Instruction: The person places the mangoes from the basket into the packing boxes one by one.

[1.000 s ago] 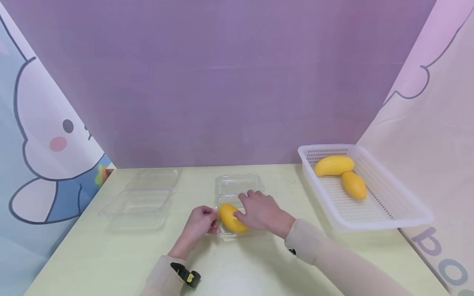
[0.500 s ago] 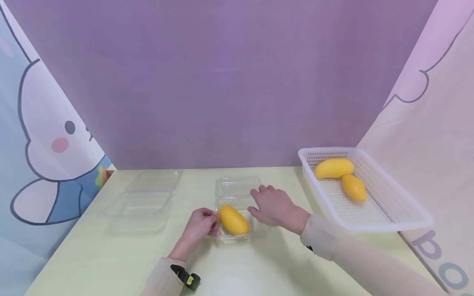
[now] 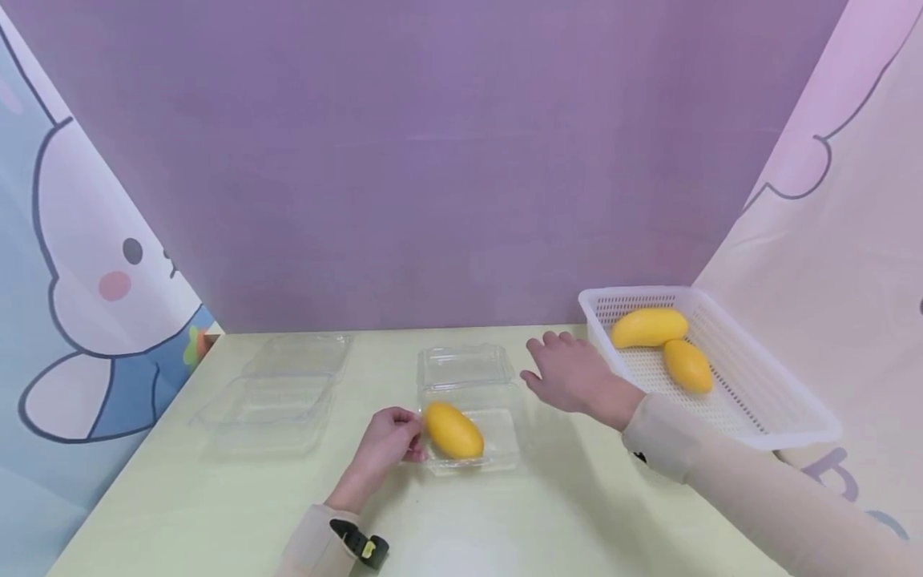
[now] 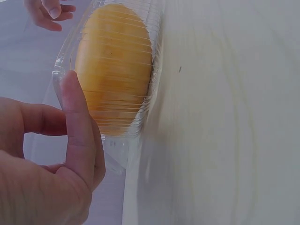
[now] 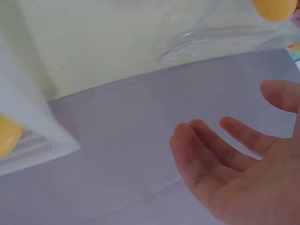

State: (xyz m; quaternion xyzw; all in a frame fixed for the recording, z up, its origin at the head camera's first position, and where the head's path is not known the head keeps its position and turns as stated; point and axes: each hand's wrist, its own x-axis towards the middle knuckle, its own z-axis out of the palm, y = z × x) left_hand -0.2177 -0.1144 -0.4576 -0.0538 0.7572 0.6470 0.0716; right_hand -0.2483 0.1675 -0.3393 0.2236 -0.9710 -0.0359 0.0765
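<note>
Left hand (image 3: pixel 385 442) at nine o'clock of a yellow mango (image 3: pixel 453 431), pinching the rim of the clear container (image 3: pixel 502 434) it lies in. Right hand (image 3: pixel 574 373) at two o'clock, released, above the table (image 3: pixel 209 513). Farther, same bearing: white basket (image 3: pixel 764 377), two yellow fruits (image 3: pixel 649 328) inside.

Pale table (image 3: pixel 447 533), ctr: clear clamshell (image 3: pixel 502 433), open, lid (image 3: pixel 465 367) laid back on far side. Yellow mango (image 3: pixel 453 431) in near half, twd L side, long axis slanted. L hand (image 3: pixel 385 442) pinches clamshell's L edge; blk strap (image 3: pixel 360 545) at cuff. R hand (image 3: pixel 573 373) raised btwn clamshell & basket, fingers loosely bent. 2nd clamshell (image 3: pixel 265 399), also open, well to L. White perf. basket (image 3: pixel 750 370), R side: long curved fruit (image 3: pixel 649 328), shorter mango (image 3: pixel 688 366) just beside. Purple backdrop (image 3: pixel 433 160) behind.
</note>
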